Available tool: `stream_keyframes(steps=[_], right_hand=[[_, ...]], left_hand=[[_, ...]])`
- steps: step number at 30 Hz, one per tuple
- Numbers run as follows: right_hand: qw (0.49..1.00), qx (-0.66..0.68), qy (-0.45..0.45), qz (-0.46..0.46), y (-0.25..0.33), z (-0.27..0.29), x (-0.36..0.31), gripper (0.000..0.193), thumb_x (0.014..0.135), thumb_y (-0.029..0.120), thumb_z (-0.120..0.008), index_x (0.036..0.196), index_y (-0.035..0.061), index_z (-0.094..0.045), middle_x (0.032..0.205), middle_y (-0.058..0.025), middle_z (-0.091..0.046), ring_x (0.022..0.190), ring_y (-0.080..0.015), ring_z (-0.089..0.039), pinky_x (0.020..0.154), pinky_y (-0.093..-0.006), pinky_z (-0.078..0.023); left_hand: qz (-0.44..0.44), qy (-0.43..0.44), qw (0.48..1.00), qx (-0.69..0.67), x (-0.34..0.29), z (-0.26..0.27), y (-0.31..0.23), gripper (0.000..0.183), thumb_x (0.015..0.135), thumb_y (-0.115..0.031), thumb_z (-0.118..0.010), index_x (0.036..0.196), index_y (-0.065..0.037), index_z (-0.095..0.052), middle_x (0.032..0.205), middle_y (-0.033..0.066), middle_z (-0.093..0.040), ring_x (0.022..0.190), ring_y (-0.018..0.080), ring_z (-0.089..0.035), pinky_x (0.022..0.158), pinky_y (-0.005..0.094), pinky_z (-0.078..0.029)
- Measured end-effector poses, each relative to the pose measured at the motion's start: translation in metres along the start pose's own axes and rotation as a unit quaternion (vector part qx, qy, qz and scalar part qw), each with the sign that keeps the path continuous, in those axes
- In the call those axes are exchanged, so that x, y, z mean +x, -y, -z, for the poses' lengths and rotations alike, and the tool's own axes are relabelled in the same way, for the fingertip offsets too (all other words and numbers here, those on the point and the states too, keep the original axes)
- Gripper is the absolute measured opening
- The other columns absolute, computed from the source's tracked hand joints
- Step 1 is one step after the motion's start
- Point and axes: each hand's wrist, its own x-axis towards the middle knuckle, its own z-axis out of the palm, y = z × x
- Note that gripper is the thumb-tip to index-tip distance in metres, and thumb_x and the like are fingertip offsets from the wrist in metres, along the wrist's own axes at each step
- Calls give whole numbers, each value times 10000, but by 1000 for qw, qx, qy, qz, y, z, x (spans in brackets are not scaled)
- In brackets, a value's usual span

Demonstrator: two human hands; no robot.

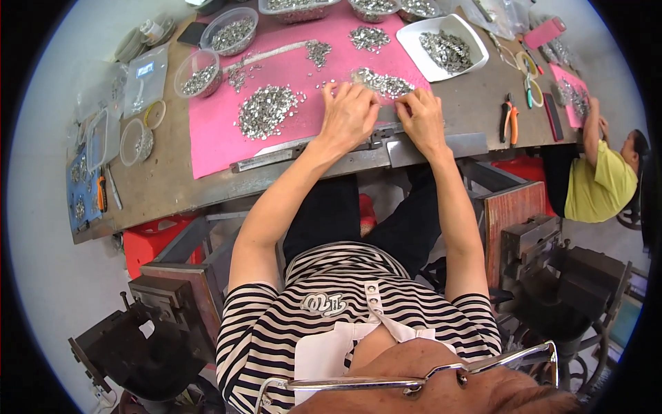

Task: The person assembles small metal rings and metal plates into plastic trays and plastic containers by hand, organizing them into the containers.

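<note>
My left hand [348,114] and my right hand [422,119] are close together at the near edge of a pink mat [214,141]. The fingers of each are curled in and pinched at the tips; whatever they hold is too small or hidden to make out. Just beyond them lies a pile of small silvery metal pieces [389,84]. A larger heap of such pieces [265,112] sits left of my left hand. Under my wrists, a metal strip [276,157] runs along the bench edge, with a flat metal plate [469,144] below my right wrist.
Clear plastic tubs [200,72] of metal parts stand at the far left of the mat. A white tray [407,40] of parts is at the far right. Orange-handled pliers [510,121] and a dark red phone [552,117] lie to the right. Another person in yellow [600,183] works beyond.
</note>
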Motion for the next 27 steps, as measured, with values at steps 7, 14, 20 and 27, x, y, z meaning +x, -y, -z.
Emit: stream_keyframes(steps=[7, 14, 20, 27], right_hand=[[997, 43, 18, 60, 19, 8, 2, 107, 820, 45, -705, 888, 48, -623, 866, -84, -600, 851, -280, -591, 810, -415, -412], [980, 144, 58, 126, 66, 8, -14, 152, 795, -8, -702, 893, 30, -593, 903, -91, -597, 868, -292, -572, 777, -397, -431], [980, 97, 67, 163, 65, 2, -17, 142, 810, 25, -689, 923, 27, -602, 927, -104, -583, 875, -297, -559, 786, -405, -437], [983, 117, 34, 140, 55, 7, -20, 187, 790, -12, -718, 958, 33, -648, 961, -93, -647, 898, -292, -609, 802, -394, -452]], left_hand=[[53, 48, 995, -62, -51, 43, 0, 79, 877, -100, -687, 926, -92, -626, 884, 32, -595, 900, 237, -581, 991, 479, -340], [9, 41, 999, -24, -56, 41, -3, 116, 859, -95, -713, 944, -83, -635, 934, 38, -622, 936, 233, -597, 1014, 478, -354], [-10, 49, 999, -12, -56, 45, -4, 147, 843, -109, -726, 952, -80, -631, 935, 47, -617, 945, 250, -596, 1031, 510, -370], [-13, 70, 997, 5, -51, 46, -6, 141, 840, -99, -721, 944, -78, -628, 922, 59, -610, 929, 267, -599, 1064, 536, -372]])
